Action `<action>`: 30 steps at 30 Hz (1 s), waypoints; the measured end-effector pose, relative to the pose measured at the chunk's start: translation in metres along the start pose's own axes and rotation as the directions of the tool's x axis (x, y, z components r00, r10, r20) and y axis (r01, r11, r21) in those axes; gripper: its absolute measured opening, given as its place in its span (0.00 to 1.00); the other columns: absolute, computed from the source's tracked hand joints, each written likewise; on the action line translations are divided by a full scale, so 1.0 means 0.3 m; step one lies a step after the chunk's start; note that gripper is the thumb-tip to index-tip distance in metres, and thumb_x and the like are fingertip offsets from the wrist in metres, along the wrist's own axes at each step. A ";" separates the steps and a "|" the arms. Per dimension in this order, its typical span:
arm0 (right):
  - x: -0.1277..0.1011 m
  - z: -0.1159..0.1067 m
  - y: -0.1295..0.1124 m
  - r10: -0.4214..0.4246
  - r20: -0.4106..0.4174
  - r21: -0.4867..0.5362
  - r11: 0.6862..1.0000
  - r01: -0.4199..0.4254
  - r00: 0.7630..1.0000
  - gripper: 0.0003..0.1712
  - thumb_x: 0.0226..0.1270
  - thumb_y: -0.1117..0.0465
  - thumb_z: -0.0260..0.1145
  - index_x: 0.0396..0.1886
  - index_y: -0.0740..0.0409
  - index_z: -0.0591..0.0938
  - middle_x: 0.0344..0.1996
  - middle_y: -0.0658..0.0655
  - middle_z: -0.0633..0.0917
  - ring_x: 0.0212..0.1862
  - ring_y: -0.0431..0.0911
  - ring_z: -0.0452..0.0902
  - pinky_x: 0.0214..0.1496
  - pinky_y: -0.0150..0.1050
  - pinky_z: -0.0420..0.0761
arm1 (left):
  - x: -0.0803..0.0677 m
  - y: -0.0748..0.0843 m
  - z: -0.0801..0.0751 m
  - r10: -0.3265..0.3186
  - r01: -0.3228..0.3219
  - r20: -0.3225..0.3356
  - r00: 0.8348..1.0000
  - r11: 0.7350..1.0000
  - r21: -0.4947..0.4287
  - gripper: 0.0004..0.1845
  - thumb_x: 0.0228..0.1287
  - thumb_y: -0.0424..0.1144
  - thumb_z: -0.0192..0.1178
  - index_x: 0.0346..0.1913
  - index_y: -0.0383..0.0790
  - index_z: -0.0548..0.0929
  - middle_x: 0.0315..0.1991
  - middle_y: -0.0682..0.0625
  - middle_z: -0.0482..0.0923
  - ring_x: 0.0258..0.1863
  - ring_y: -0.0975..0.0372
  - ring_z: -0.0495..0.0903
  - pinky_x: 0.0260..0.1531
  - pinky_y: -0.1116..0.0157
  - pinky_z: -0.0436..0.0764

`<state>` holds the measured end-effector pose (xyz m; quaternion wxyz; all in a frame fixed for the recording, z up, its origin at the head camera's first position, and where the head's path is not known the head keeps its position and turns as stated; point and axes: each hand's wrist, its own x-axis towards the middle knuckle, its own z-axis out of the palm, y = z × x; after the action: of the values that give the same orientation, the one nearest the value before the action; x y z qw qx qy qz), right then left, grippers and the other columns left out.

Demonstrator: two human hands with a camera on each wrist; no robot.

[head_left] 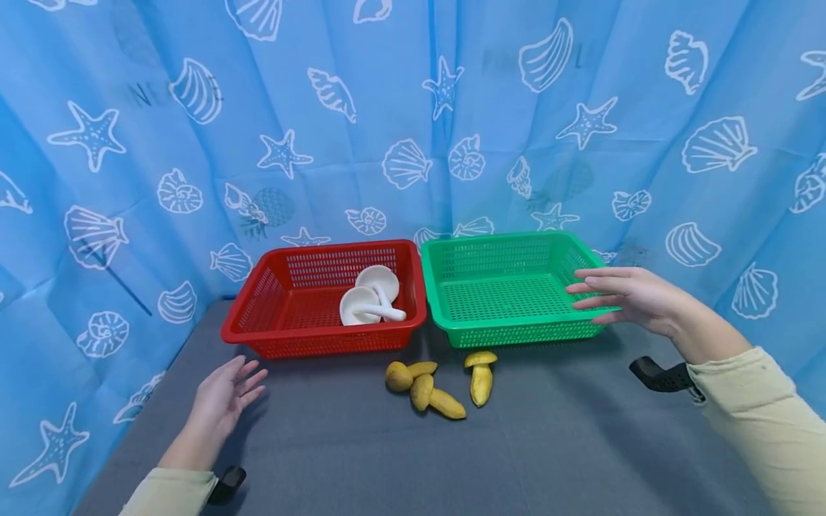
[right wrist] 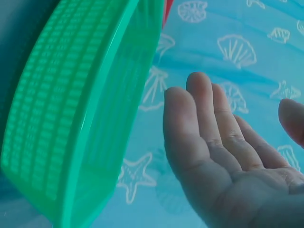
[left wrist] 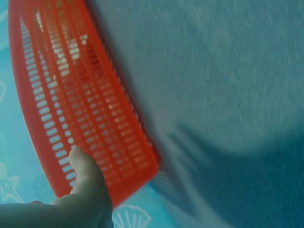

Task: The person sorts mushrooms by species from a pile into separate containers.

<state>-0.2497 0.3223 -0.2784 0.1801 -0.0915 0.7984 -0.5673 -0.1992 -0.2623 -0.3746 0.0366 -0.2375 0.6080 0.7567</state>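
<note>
A blue seashell-print curtain (head_left: 413, 107) hangs behind the grey table (head_left: 548, 444). From the head view, my right hand (head_left: 629, 295) hovers flat and empty over the right rim of the green basket (head_left: 510, 287); my left hand (head_left: 226, 394) hangs relaxed and empty near the red basket (head_left: 310, 301), which holds white mushrooms (head_left: 371, 295). Yellow mushrooms (head_left: 439, 383) lie on the table before both baskets. At my left wrist, a fingertip (left wrist: 80, 164) shows against the red basket. At my right wrist, my straight fingers (right wrist: 204, 123) stand beside the green basket.
</note>
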 end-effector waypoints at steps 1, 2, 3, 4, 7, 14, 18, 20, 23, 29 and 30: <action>-0.007 -0.009 0.008 -0.008 -0.006 0.005 1.000 0.008 1.000 0.36 0.80 0.56 0.47 0.76 0.70 0.45 0.46 0.35 0.81 0.48 0.35 0.81 0.50 0.43 0.81 | -0.004 -0.004 0.007 0.001 -0.001 0.010 1.000 1.000 0.004 0.39 0.76 0.53 0.43 0.78 0.44 0.36 0.76 0.41 0.49 0.42 0.71 0.81 0.61 0.60 0.70; -0.013 -0.017 0.016 -0.008 -0.016 0.011 1.000 0.009 1.000 0.36 0.80 0.56 0.47 0.76 0.69 0.46 0.46 0.35 0.82 0.48 0.36 0.81 0.49 0.42 0.81 | -0.009 -0.007 0.014 0.004 -0.004 0.017 1.000 1.000 0.010 0.39 0.76 0.53 0.43 0.78 0.44 0.36 0.75 0.41 0.50 0.41 0.71 0.81 0.60 0.61 0.71; -0.019 -0.025 0.024 -0.009 -0.024 0.016 1.000 0.010 1.000 0.35 0.80 0.56 0.48 0.75 0.68 0.48 0.46 0.35 0.82 0.48 0.36 0.81 0.49 0.41 0.82 | -0.012 -0.011 0.021 0.006 -0.007 0.020 1.000 1.000 0.017 0.39 0.76 0.52 0.43 0.78 0.43 0.37 0.75 0.40 0.50 0.40 0.71 0.81 0.59 0.61 0.72; -0.025 -0.033 0.032 -0.012 -0.031 0.022 1.000 0.013 0.999 0.33 0.80 0.56 0.48 0.75 0.66 0.50 0.46 0.35 0.82 0.48 0.36 0.81 0.48 0.41 0.82 | -0.015 -0.015 0.028 0.009 -0.009 0.024 1.000 1.000 0.025 0.39 0.76 0.52 0.43 0.78 0.42 0.38 0.75 0.40 0.51 0.39 0.72 0.82 0.57 0.62 0.74; -0.045 -0.055 0.054 -0.020 -0.047 0.037 0.999 0.021 0.999 0.24 0.80 0.57 0.48 0.70 0.56 0.57 0.47 0.36 0.83 0.49 0.36 0.81 0.48 0.39 0.82 | -0.024 -0.024 0.050 0.014 -0.015 0.041 0.999 0.999 0.044 0.38 0.77 0.52 0.43 0.78 0.40 0.40 0.74 0.39 0.53 0.39 0.72 0.82 0.53 0.64 0.77; -0.084 -0.096 0.098 -0.046 -0.062 0.132 0.990 0.054 0.997 0.16 0.80 0.60 0.47 0.50 0.30 0.75 0.46 0.38 0.84 0.47 0.37 0.82 0.45 0.38 0.83 | -0.043 -0.044 0.093 0.024 -0.031 0.107 0.994 0.998 0.058 0.36 0.77 0.49 0.44 0.77 0.35 0.45 0.65 0.42 0.67 0.42 0.70 0.82 0.53 0.63 0.79; -0.099 -0.113 0.115 -0.091 -0.065 0.244 0.964 0.104 0.994 0.22 0.80 0.63 0.46 0.48 0.29 0.80 0.45 0.40 0.85 0.46 0.39 0.83 0.43 0.38 0.83 | -0.050 -0.053 0.116 0.024 -0.033 0.133 0.991 0.997 0.066 0.35 0.77 0.49 0.45 0.76 0.34 0.47 0.64 0.42 0.68 0.44 0.68 0.82 0.53 0.62 0.78; -0.105 -0.119 0.123 -0.120 -0.056 0.305 0.943 0.132 0.991 0.23 0.80 0.64 0.44 0.48 0.32 0.82 0.46 0.42 0.85 0.46 0.40 0.83 0.43 0.38 0.83 | -0.054 -0.055 0.125 0.020 -0.031 0.150 0.989 0.997 0.070 0.36 0.77 0.50 0.45 0.76 0.33 0.47 0.69 0.38 0.62 0.45 0.68 0.81 0.54 0.61 0.78; -0.113 -0.126 0.131 -0.153 -0.036 0.359 0.920 0.156 0.988 0.24 0.80 0.65 0.43 0.49 0.35 0.83 0.46 0.43 0.85 0.47 0.40 0.83 0.43 0.38 0.83 | -0.060 -0.057 0.137 0.008 -0.021 0.164 0.986 0.997 0.076 0.36 0.77 0.50 0.44 0.76 0.33 0.47 0.73 0.36 0.55 0.47 0.67 0.81 0.56 0.60 0.76; -0.119 -0.132 0.147 -0.140 -0.052 0.357 0.922 0.150 0.989 0.24 0.80 0.65 0.44 0.49 0.34 0.83 0.46 0.42 0.85 0.46 0.39 0.83 0.43 0.37 0.83 | -0.071 -0.059 0.159 0.009 -0.025 0.173 0.985 0.996 0.090 0.34 0.77 0.50 0.44 0.75 0.33 0.50 0.72 0.36 0.57 0.49 0.65 0.80 0.55 0.59 0.77; -0.120 -0.132 0.149 -0.136 -0.063 0.351 0.924 0.149 0.989 0.24 0.80 0.65 0.44 0.48 0.34 0.82 0.46 0.41 0.85 0.46 0.39 0.83 0.42 0.37 0.83 | -0.073 -0.060 0.164 0.012 -0.028 0.174 0.985 0.995 0.091 0.34 0.77 0.50 0.44 0.75 0.33 0.50 0.72 0.36 0.57 0.49 0.64 0.80 0.55 0.59 0.77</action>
<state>-0.2297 0.3847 -0.3022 0.1368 -0.1045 0.6775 -0.7151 -0.1891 -0.2064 -0.3746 0.0929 -0.1625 0.6395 0.7456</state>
